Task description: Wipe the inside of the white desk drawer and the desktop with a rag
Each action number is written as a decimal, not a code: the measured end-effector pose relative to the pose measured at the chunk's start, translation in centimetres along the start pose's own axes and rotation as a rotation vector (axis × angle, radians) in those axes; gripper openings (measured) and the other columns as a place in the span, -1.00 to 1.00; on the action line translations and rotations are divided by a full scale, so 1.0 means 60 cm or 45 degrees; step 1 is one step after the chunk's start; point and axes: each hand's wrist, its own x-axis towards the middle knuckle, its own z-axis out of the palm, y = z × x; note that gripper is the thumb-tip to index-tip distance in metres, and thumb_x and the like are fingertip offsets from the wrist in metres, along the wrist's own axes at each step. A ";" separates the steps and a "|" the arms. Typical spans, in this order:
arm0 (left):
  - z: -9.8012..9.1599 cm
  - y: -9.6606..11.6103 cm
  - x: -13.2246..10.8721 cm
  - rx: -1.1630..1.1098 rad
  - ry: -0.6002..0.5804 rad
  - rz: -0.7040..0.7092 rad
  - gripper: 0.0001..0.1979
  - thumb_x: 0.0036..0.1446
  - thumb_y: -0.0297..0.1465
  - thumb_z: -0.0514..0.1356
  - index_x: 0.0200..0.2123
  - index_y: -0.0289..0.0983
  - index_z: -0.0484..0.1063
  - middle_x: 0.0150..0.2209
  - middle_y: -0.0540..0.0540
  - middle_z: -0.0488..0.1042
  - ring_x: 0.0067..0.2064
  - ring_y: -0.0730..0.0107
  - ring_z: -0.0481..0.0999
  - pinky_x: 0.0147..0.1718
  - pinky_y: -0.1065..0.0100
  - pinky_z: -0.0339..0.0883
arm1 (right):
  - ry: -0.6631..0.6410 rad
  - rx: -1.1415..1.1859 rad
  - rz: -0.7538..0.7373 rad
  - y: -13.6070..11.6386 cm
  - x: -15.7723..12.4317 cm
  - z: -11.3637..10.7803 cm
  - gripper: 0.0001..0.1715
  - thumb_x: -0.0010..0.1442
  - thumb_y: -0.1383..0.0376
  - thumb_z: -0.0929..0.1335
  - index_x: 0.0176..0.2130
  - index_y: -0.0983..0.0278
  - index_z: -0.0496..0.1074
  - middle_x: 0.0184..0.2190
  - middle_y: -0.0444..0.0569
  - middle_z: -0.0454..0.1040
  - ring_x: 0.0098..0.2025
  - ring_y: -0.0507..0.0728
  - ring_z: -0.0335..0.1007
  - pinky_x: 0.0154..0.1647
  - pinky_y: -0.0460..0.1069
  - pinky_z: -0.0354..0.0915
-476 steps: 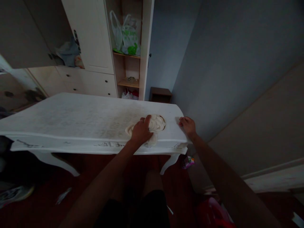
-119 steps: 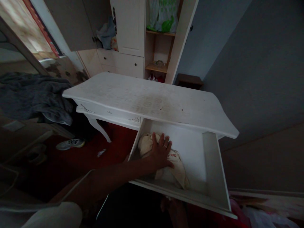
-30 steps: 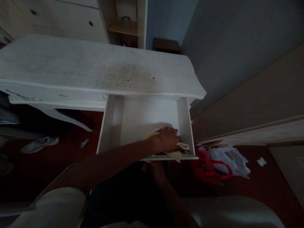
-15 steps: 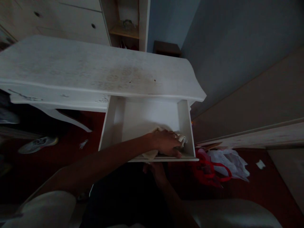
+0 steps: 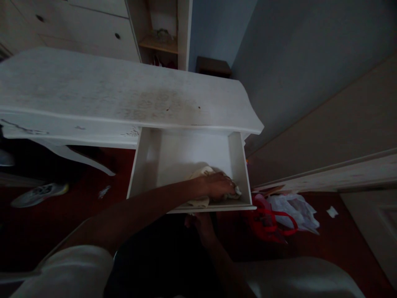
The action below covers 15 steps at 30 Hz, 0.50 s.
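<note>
Clutching the cloth [image 5: 198, 202] at the drawer's [image 5: 145, 165] near right corner, your left hand [image 5: 217, 187] curled palm-down; room lay far-left.

The drawer [image 5: 145, 165] lies bare across its left half and back, open from above. The tabletop [image 5: 93, 91] overhangs its back edge. The left hand [image 5: 217, 186] and cloth [image 5: 200, 171] fill the front right corner, against the right wall. Bags [image 5: 279, 215] crowd the floor beside that wall.
</note>
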 end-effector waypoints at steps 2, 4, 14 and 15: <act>-0.001 0.005 -0.002 0.024 -0.034 -0.042 -0.71 0.11 -0.55 0.19 -0.13 -0.19 0.57 -0.07 -0.15 0.61 0.04 0.13 0.53 -0.05 0.16 0.33 | 0.000 -0.010 -0.010 0.002 0.002 -0.001 -0.46 -0.01 -0.16 0.45 -0.43 0.27 0.47 -0.63 -0.10 0.47 -0.59 0.06 0.35 -0.55 -0.05 0.26; -0.002 0.007 -0.013 0.026 -0.078 -0.104 -0.73 0.09 -0.54 0.20 -0.17 -0.16 0.59 -0.13 -0.14 0.63 -0.03 0.12 0.57 -0.11 0.16 0.35 | 0.008 -0.043 -0.019 0.008 0.004 -0.003 -0.43 -0.01 -0.19 0.43 -0.46 0.27 0.46 -0.64 -0.10 0.45 -0.60 0.06 0.33 -0.56 -0.05 0.25; -0.017 0.004 -0.204 -0.049 -0.145 -0.419 -0.54 0.01 -0.56 0.22 0.00 -0.13 0.56 -0.03 -0.13 0.62 0.02 0.16 0.55 -0.05 0.22 0.35 | 0.023 -0.133 -0.099 0.024 0.008 -0.002 -0.36 0.05 -0.24 0.38 -0.56 0.26 0.46 -0.69 -0.07 0.40 -0.62 0.07 0.29 -0.56 -0.03 0.21; -0.023 0.008 -0.224 -0.011 -0.133 -0.492 -0.55 0.01 -0.54 0.23 -0.01 -0.14 0.56 -0.03 -0.14 0.61 0.04 0.16 0.54 -0.01 0.21 0.34 | 0.021 -0.131 -0.111 0.023 0.008 -0.003 -0.36 0.05 -0.24 0.39 -0.54 0.27 0.48 -0.67 -0.06 0.41 -0.61 0.07 0.28 -0.56 -0.02 0.21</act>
